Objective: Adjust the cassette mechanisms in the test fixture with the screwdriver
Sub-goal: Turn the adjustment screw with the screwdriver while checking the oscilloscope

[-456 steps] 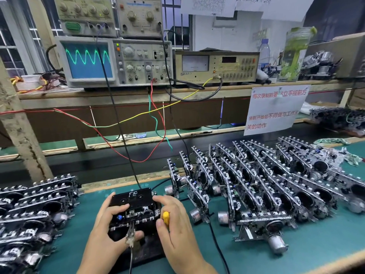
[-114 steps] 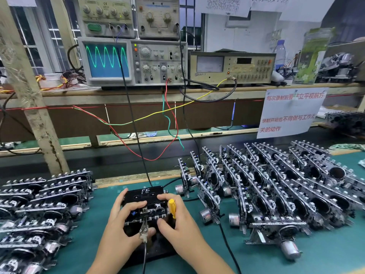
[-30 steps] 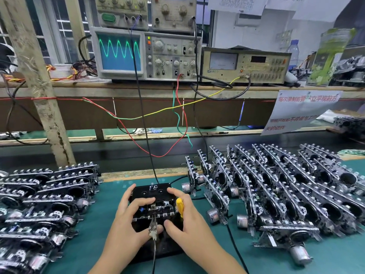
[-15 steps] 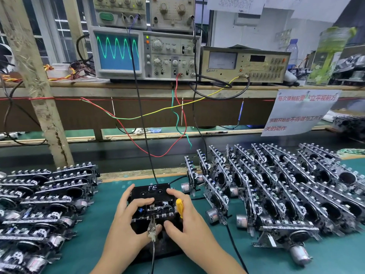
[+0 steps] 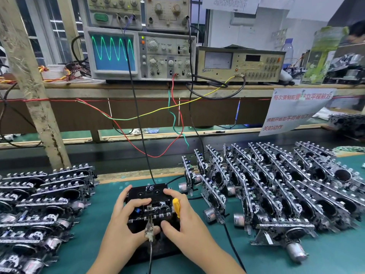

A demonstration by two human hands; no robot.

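The fixture point(image 5: 147, 191) is a black box w/ "FE" in white on top. It sits on the green tabletop point(image 5: 325, 260), right between the two hands. A cassette mech point(image 5: 152, 211) lies in it, near side up.

Left hand point(image 5: 126, 220) holds the fixture's left side: fingers curled over the top, thumb by the metal clip point(image 5: 149, 229) at the near edge. A thin wire runs from the clip toward the person.

Right hand point(image 5: 184, 222) holds the right side. Its fingers wrap a screwdriver point(image 5: 176, 207) w/ a yellow handle; only the handle shows, poking up between fingers. Can't see the tip. Right thumb lies near the clip too, close to the left thumb.

Left of the left hand: a pile of mechs point(image 5: 39, 204) lying flat in rows. Right of the right hand: lots more mechs point(image 5: 276, 184) standing on edge in rows, small round motors at their ends.

Past the hands, a black cable point(image 5: 138, 119) goes up from the fixture to a scope point(image 5: 138, 54) on a wood shelf point(image 5: 118, 88). Its screen shows a green wave. Beside it, to the right, a beige meter box point(image 5: 239, 65). Red, green & yellow wires point(image 5: 158, 115) hang below the shelf. A paper sign point(image 5: 294, 109) w/ red writing hangs far right. A bottle point(image 5: 287, 51) stands behind it.
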